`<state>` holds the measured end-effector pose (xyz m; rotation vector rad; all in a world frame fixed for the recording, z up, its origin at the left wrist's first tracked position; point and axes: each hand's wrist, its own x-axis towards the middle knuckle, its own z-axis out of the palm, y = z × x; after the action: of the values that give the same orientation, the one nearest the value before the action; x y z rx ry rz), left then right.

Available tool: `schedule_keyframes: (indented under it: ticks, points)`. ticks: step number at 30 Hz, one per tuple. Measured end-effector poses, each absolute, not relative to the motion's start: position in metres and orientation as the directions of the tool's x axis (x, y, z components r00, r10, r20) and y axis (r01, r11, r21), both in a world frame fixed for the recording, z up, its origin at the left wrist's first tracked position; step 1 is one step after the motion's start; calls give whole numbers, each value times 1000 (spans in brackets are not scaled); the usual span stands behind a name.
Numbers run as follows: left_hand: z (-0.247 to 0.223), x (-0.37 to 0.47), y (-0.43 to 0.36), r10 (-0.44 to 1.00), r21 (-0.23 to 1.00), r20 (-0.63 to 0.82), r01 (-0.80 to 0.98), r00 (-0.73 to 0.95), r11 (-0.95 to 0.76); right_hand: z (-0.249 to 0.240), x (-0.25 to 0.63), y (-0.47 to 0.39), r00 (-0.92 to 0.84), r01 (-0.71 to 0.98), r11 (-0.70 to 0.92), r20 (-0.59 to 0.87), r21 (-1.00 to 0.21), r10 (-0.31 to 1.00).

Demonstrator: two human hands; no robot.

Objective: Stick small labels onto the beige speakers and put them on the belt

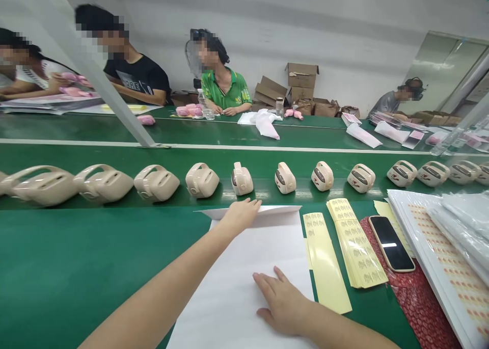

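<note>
A large sheet of white paper lies before me on the green table, its far edge folded up into a flap. My left hand reaches across to that flap, fingers stretched out over it and holding nothing. Lower on the sheet rests my right hand, spread and without anything in it. Just right of the paper are a yellow sticker sheet with a few stickers at its top and a stack of fuller sticker sheets. A cream handled device stands beyond my left fingertips.
Several similar cream devices form a row across the green belt. At right lie a phone, red bubble wrap and sheets of orange stickers. A slanted metal post rises at left. Co-workers sit across, near pink items.
</note>
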<state>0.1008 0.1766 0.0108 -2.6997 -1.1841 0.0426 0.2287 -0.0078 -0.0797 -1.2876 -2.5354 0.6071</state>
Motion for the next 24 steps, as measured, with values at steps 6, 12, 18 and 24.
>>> schedule_keyframes:
  ticks: [6,12,18,24]
  points:
    - [-29,92,152,692,-159,116,701,713,-695,-81,235,-13,-595,704,542,35,-459,803]
    - [-60,111,155,758,-108,221,788,613,-606,-86,236,-13,-588,698,538,50,-473,807]
    - [-71,116,153,745,-33,198,764,637,-645,-88,237,-12,-550,697,495,56,-519,833]
    - [-76,124,155,784,45,152,788,602,-614,-87,242,-17,-529,662,444,44,-604,848]
